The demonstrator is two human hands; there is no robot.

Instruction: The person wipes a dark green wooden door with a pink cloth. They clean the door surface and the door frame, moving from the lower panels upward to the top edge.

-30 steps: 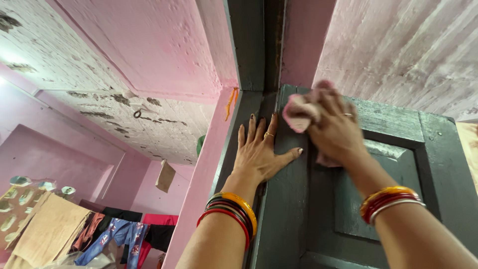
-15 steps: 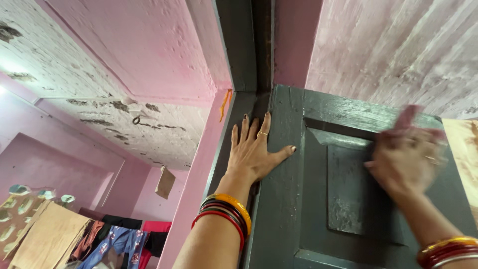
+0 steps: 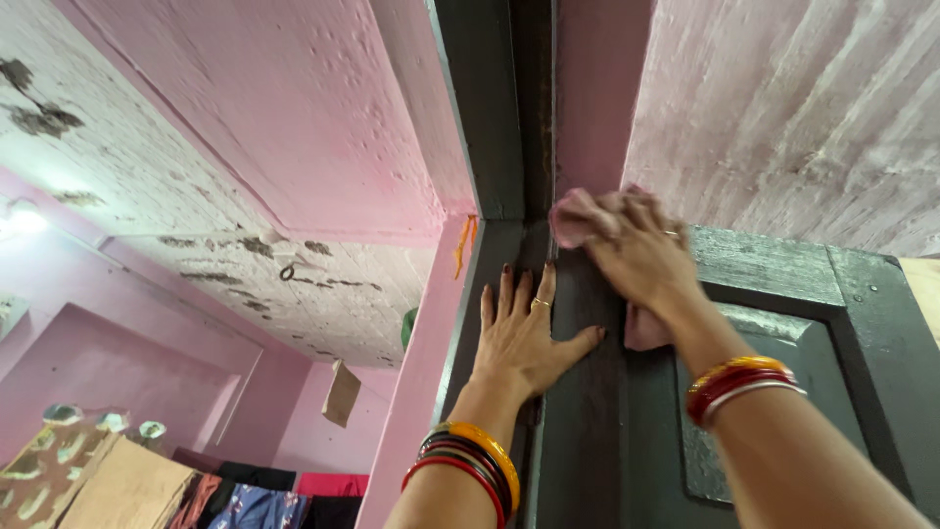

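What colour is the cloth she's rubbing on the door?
Pink; the cloth shows in the head view, bunched under the right hand.

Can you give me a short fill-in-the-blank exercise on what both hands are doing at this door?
1. The right hand presses a crumpled ____ cloth against the top corner of the dark green door.
2. The left hand lies ____ on the door edge, fingers spread.
3. Both wrists wear stacked ____.
4. The wall beside the door frame is painted ____.

Missing words: pink; flat; bangles; pink
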